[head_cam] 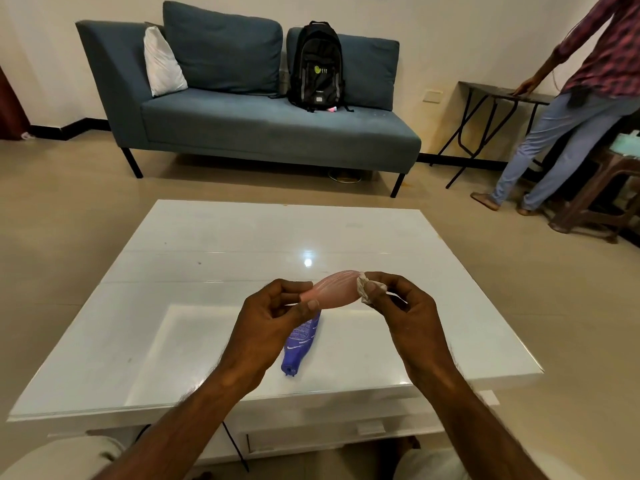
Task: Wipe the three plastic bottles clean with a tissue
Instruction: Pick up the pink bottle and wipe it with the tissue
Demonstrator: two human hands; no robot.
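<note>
I see the pink bottle (335, 288) held up above the white table (194, 341), lying sideways between both hands; it is pale, translucent plastic, a flattened oval swelling in the middle and tapering to each end, with fine lengthwise ridges catching the light. My left hand (270, 320) pinches its left end, thumb and fingers closed on it. My right hand (398, 303) is closed around a crumpled, off-white tissue (364, 288), a small wrinkled wad pressed against the bottle's right end. Beneath the hands, a blue bottle (300, 344) lies flat on the tabletop, glossy violet-blue plastic with white print along its side and its cap end pointing towards me. I can make out only these two bottles. The tabletop is smooth and shiny, reflecting a ceiling light. Beyond it stands a teal fabric sofa (263, 126) carrying a black backpack (317, 67) and a white cushion (162, 64)
</note>
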